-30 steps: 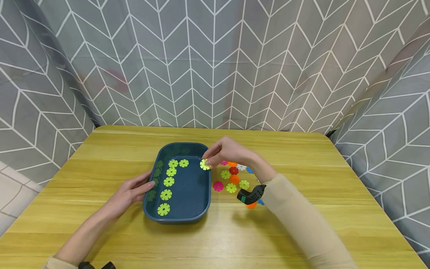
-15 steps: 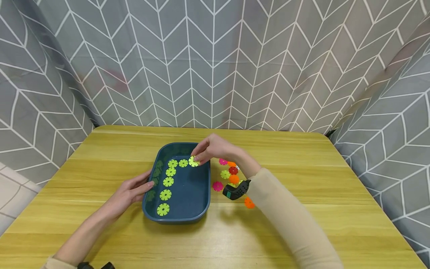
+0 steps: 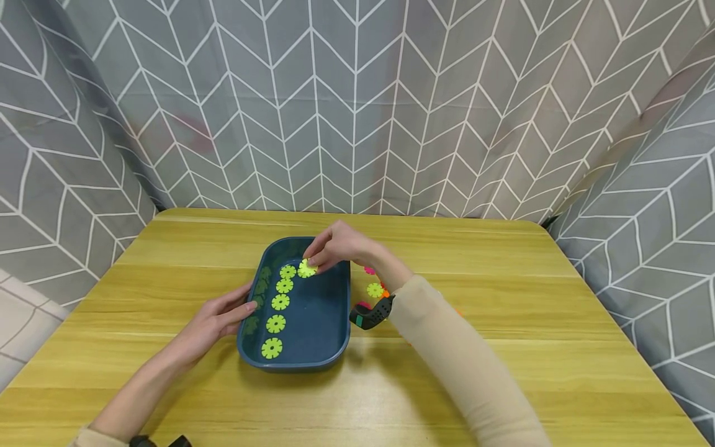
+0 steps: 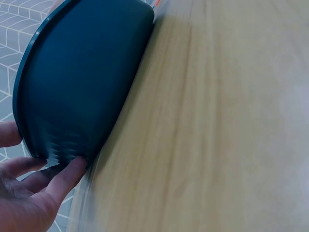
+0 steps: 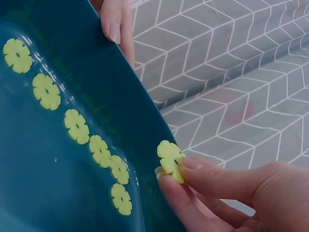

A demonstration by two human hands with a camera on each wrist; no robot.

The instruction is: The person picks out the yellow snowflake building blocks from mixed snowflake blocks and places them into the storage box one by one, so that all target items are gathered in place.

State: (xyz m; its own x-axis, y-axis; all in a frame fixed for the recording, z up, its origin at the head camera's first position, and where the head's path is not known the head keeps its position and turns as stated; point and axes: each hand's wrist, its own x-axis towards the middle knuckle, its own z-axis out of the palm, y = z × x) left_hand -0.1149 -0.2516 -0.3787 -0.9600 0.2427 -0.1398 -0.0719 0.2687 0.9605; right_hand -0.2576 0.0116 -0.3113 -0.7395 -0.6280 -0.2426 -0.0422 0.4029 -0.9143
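Yellow disc [image 5: 168,151] has moved left, pinched in right hand [image 3: 338,242].

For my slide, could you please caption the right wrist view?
Right hand pinches a yellow-green disc over a blue tray holding six more.

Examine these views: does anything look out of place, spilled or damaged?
Mainly a faint pinkish patch on the grey curtain, left of centre in the head view: it breaks the regular pattern, though I cannot tell its cause. The lime notched discs lying in the blue tray look unbroken.
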